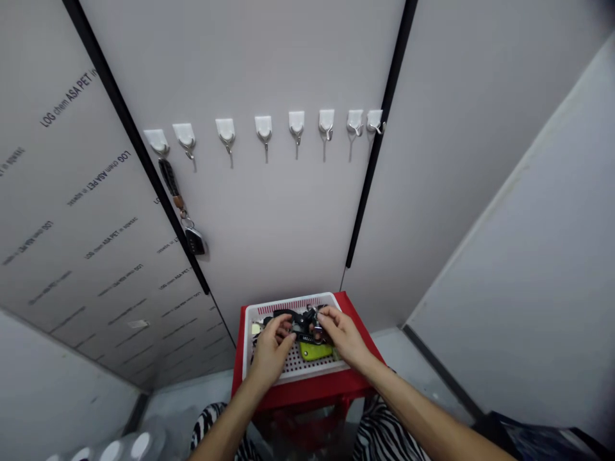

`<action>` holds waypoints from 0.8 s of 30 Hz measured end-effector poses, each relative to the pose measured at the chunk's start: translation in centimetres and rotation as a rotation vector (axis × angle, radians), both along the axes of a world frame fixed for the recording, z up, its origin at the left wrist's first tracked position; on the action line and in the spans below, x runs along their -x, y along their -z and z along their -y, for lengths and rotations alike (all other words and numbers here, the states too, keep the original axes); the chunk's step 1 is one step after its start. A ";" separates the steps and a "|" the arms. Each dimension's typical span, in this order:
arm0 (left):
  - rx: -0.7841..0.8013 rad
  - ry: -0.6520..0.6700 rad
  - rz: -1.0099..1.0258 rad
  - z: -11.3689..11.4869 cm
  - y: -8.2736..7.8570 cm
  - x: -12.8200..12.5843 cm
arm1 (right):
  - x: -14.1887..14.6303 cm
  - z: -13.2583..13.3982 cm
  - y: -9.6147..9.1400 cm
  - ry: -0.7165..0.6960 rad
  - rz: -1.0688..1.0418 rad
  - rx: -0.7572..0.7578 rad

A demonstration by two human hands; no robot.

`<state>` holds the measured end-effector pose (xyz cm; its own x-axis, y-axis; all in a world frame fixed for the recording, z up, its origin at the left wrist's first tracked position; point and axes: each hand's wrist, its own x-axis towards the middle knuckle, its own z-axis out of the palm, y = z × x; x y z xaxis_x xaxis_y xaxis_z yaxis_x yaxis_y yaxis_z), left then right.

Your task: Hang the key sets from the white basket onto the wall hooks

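A white perforated basket [250,365] holds a cluster of keys and key fobs. My right hand [343,336] pinches the metal ring end of a dark keychain [312,317] over the right part of the basket. Beside it on the left, my left hand [270,352] has its fingers curved and apart, the thumb close to a black tag [303,338] with white numbers. Whether the thumb touches that tag I cannot tell. Under the hands lies a bright yellow-green key case [314,351]. Other black key pieces are partly hidden by my fingers.
The basket rests on a red stool [317,387] before my knees. A row of several white hooks [264,126] runs along the wall panel. From the leftmost hangs a car key [195,242] on a braided black strap [168,177]. White-capped containers [141,446] stand at lower left.
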<state>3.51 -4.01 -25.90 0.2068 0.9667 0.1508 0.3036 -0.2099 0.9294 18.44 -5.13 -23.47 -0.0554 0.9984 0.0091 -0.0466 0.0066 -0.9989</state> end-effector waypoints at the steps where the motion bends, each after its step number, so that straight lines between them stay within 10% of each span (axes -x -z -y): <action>1: -0.023 0.025 -0.005 0.1 -0.1 0.0 | 0.2 0.0 -0.1 -0.028 0.000 -0.006; 7: -0.015 0.151 0.071 0.4 -0.9 -0.1 | 1.6 -0.2 -0.7 -0.122 0.074 -0.057; 15: 0.215 -0.115 0.452 -0.5 -0.3 0.5 | 1.1 -0.7 -0.1 -0.060 0.137 0.051; 24: 0.344 -0.027 0.593 -0.6 -0.1 0.6 | 1.3 -0.7 -2.3 0.017 0.076 -0.070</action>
